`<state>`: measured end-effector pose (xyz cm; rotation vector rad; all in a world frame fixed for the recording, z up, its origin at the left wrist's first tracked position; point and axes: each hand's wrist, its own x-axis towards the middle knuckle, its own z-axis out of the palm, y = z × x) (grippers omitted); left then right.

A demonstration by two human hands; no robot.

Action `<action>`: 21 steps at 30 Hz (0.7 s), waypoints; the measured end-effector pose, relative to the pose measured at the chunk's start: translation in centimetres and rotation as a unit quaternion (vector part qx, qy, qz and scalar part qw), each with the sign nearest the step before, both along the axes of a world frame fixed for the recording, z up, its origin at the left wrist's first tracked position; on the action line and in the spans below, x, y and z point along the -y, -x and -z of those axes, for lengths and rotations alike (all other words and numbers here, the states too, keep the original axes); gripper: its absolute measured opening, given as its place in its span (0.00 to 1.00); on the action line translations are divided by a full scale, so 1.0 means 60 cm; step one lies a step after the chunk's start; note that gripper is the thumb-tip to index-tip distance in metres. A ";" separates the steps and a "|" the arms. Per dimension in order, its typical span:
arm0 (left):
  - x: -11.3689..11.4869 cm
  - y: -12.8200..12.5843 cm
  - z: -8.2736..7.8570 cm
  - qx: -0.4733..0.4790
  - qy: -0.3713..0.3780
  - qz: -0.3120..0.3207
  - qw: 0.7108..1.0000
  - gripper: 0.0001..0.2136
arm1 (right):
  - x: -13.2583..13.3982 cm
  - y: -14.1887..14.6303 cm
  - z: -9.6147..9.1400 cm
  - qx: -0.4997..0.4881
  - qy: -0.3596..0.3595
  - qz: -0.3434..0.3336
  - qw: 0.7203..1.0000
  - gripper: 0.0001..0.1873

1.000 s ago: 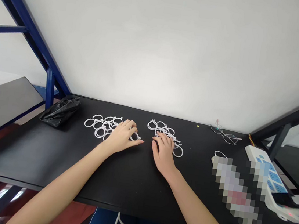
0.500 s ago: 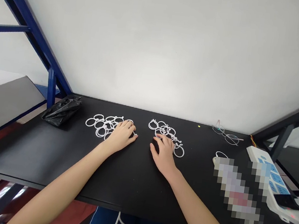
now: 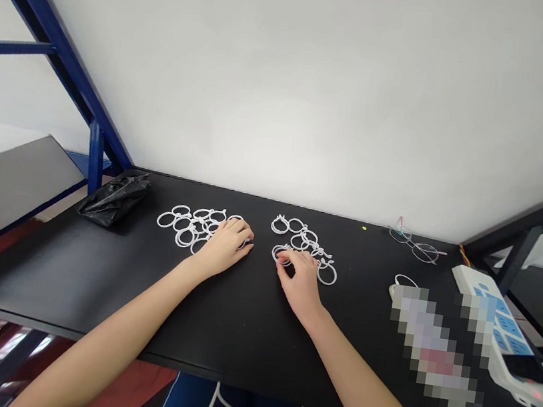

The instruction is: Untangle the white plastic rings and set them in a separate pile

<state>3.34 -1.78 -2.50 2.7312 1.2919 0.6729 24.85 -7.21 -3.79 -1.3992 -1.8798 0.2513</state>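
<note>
Two heaps of white plastic rings lie on the black table. My left hand rests on the right edge of the left heap, fingers curled over a ring that is mostly hidden. My right hand is at the near left edge of the right heap, thumb and fingers pinched on a white ring that it has drawn a little out of the heap toward me.
A crumpled black bag lies at the table's back left. Wire-framed glasses sit at the back right. A white and blue power strip with cables lies at the far right. Blue frame posts stand left.
My left hand slid back onto the left heap and curled. My right hand closed from flat into a pinch and pulled one ring out of the right heap.
</note>
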 end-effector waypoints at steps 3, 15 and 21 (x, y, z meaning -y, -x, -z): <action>0.002 -0.001 -0.004 0.020 -0.005 0.009 1.000 0.04 | 0.000 0.001 0.000 -0.023 -0.008 -0.008 1.000 0.09; 0.030 -0.026 -0.022 0.068 -0.044 0.065 0.995 0.12 | 0.014 0.012 -0.018 -0.140 -0.089 -0.065 0.984 0.12; 0.044 -0.038 -0.027 0.059 -0.042 0.136 0.988 0.10 | 0.019 0.018 -0.025 -0.147 -0.077 -0.080 0.983 0.07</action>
